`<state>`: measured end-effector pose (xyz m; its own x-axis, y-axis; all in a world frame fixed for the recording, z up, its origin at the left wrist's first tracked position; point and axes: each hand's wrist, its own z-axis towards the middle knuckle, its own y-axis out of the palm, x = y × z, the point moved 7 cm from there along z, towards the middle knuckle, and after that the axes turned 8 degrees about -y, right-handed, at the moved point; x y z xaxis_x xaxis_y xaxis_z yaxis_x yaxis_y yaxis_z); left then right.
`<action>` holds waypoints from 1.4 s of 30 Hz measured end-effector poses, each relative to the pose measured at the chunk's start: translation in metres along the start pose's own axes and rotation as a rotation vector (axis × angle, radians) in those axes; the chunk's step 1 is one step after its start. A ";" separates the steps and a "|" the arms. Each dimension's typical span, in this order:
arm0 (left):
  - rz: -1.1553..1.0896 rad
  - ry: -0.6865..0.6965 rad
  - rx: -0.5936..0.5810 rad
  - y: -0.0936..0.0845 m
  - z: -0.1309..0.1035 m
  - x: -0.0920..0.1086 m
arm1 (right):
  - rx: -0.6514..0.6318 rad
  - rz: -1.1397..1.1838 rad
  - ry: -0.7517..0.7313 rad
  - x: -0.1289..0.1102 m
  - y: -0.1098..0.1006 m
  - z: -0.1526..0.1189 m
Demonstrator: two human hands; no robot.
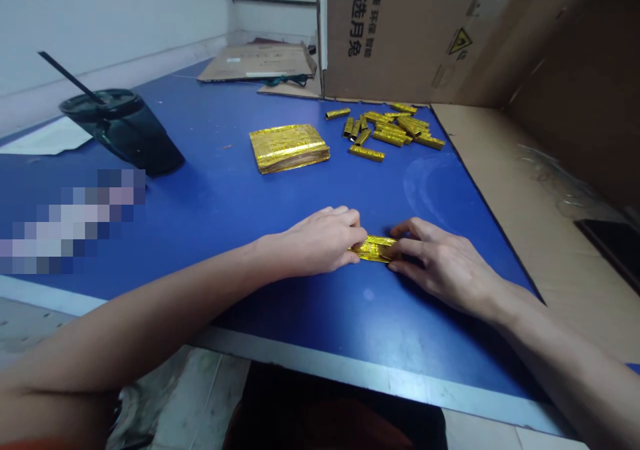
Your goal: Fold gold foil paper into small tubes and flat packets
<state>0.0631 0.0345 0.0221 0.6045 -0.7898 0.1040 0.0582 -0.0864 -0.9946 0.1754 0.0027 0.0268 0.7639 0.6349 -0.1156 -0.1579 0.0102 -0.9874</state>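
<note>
Head view: our left hand (333, 240) and right hand (445, 260) hold opposite ends of a gold foil strip (374, 247), low between them over the blue worktop (210, 217); beyond them lie a gold foil stack (290, 145) and folded gold pieces (367, 153).

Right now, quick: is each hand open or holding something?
Left hand: closed on one end of the gold foil strip.
Right hand: at the strip's other end; grip cannot be told.

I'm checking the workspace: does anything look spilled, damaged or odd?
Nothing clearly spilled or damaged. A pale, curved mark on the blue tabletop, just nearer than the scattered gold pieces, looks odd against the surrounding blue; possibly residue or glare.
</note>
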 end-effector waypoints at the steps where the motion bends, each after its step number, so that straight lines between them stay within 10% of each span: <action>1: 0.029 0.009 0.013 0.000 0.000 0.001 | 0.014 -0.009 -0.007 -0.001 -0.001 0.000; 19: -0.231 -0.137 0.092 0.004 0.007 -0.012 | 0.038 0.368 0.200 0.020 0.008 0.007; 42: -0.038 -0.179 0.081 0.008 0.009 -0.008 | -0.001 0.184 0.245 0.017 0.006 0.015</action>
<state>0.0658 0.0450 0.0136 0.7321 -0.6655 0.1455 0.1429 -0.0588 -0.9880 0.1786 0.0252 0.0204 0.8506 0.4208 -0.3154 -0.3075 -0.0884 -0.9474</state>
